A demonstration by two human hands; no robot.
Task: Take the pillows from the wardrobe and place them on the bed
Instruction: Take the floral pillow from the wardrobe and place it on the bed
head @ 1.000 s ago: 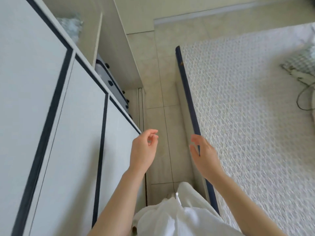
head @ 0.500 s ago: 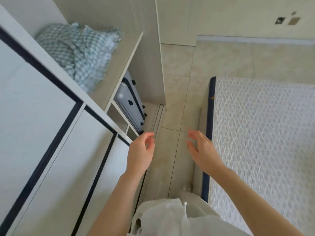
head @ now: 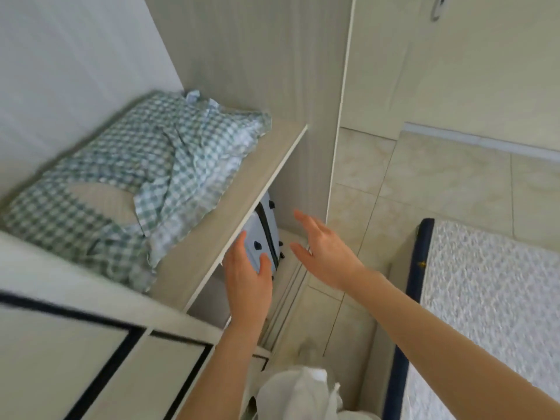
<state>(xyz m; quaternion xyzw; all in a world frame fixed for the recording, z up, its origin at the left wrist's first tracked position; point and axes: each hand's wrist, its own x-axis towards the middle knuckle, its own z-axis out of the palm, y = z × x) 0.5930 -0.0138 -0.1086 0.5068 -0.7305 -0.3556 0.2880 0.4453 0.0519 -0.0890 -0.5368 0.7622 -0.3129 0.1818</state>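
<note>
Your left hand (head: 247, 283) shows fingers (head: 239, 247) extended and slightly spread, released, gripping nothing; the tips lie just below the front edge of the shelf (head: 242, 189) and, in this view, over the pale blue suitcase (head: 263, 234). Whether they touch the case cannot be told. Your right hand (head: 327, 253) is likewise released, fingers straight and fanned, palm turned toward the left hand, nothing held. It sits in front of the open wardrobe (head: 342, 116) compartment, near its right upright panel. Both forearms are bare and reach in from the lower edge of the frame.

Outward from the hands: the suitcase stands on edge in the lower compartment, under the shelf. On the shelf lies the pillow (head: 121, 165), in a rumpled green-and-white checked cover, with loose folds hanging over toward the shelf front. It is well apart from both hands. The sliding door (head: 75, 344), white with dark trim, covers the lower left. The bed (head: 491, 298), with a quilted white top and dark blue edge band, occupies the lower right, separated from the wardrobe by tiled floor (head: 424, 177).
</note>
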